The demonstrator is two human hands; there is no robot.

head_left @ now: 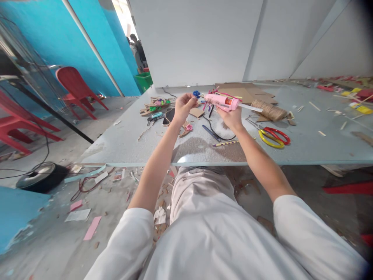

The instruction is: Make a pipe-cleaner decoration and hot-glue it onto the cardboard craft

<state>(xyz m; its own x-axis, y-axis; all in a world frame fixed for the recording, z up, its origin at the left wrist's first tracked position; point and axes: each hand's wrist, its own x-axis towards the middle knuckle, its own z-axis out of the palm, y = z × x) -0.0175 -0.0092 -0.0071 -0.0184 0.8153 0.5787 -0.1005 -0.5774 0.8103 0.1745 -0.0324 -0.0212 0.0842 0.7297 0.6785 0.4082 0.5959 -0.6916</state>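
Observation:
My right hand point(232, 118) grips a pink glue gun point(220, 101) above the pale table point(131, 140); a clear glue stick point(250, 107) juts from its right end. The gun's left tip points at a small blue flower-like piece point(196, 93) pinched in the fingers of my left hand point(183, 106). Both hands are raised over the table's middle, close together. The gun's black cord point(217, 134) trails on the table below my right hand.
Red and yellow scissors point(274, 136), a twine roll point(269, 110), cardboard sheets point(244, 93), a striped pencil point(225, 143), a dark phone point(169, 116) and craft scraps lie on the table. Red chairs point(77, 91) stand at left. Paper scraps litter the floor. People stand in the far doorway.

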